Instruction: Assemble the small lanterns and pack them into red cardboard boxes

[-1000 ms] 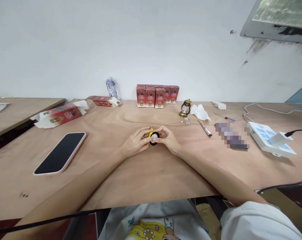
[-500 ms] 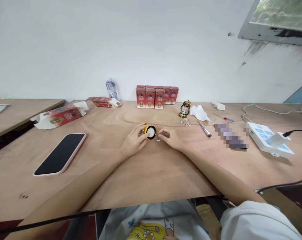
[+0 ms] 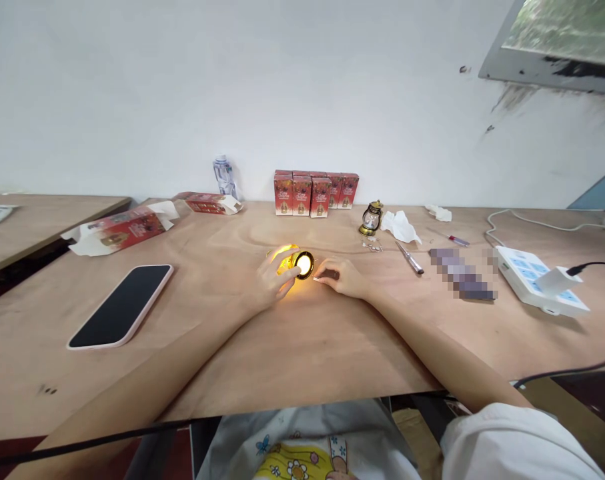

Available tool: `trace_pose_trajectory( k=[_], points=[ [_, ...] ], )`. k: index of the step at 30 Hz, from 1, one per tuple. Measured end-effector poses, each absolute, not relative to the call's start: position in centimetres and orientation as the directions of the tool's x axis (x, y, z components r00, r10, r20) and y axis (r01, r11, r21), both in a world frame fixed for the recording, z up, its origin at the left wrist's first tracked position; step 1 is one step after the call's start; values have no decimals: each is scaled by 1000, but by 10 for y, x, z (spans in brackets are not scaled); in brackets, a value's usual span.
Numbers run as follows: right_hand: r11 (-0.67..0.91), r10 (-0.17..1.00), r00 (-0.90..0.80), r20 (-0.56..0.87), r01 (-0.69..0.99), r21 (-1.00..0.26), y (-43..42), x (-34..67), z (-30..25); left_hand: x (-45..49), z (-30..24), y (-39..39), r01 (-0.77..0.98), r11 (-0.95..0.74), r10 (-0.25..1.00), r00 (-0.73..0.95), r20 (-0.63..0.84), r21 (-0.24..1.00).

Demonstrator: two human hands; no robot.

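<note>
Grasping a glowing lantern [image 3: 306,263] on its side, the left hand [image 3: 269,283] turns its round base toward the wearer in the head view, thumb at the edge of the bright disc. Take that lantern, above the bench's bare middle, as the clock's centre, with twelve toward the wall. Between three and four o'clock, just beside it, the right hand [image 3: 349,279] is apart from the lantern, fingertips drawn together at a tiny pale sliver [image 3: 315,279]; whether they pinch it I cannot tell. Red boxes [image 3: 302,193] stand at twelve, a second lantern [image 3: 371,220] stands upright and unlit at two, and a phone [image 3: 122,307] lies between eight and nine. My reading is that the step in hand is work on the base, or a check of its light. As I judge it, the next move calls for a steady left hold with the base kept facing up to view, and for a light, precise right fingertip, since anything that small would slip easily.
</note>
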State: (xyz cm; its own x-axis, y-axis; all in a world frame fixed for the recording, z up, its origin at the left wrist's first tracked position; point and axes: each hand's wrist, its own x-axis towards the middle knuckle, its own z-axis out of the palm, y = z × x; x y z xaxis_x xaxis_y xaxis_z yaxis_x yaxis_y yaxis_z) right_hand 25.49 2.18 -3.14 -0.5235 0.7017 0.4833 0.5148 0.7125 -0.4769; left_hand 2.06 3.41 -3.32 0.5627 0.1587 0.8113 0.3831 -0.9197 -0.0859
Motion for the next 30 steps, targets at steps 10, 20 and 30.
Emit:
trace_pose_trajectory(
  k=[10, 20, 30],
  points=[
    [764, 504, -706, 498, 633, 125, 28, 258, -36, 20, -29, 30, 399, -916, 219, 589, 778, -44],
    [687, 436, -814, 385, 577, 441, 23, 249, -33, 20, -32, 33, 456, -890, 301, 587, 751, 0],
    [669, 406, -813, 418, 576, 470, 23, 246, -36, 19, -34, 34, 529, -848, 358, 584, 728, -8]
  ],
)
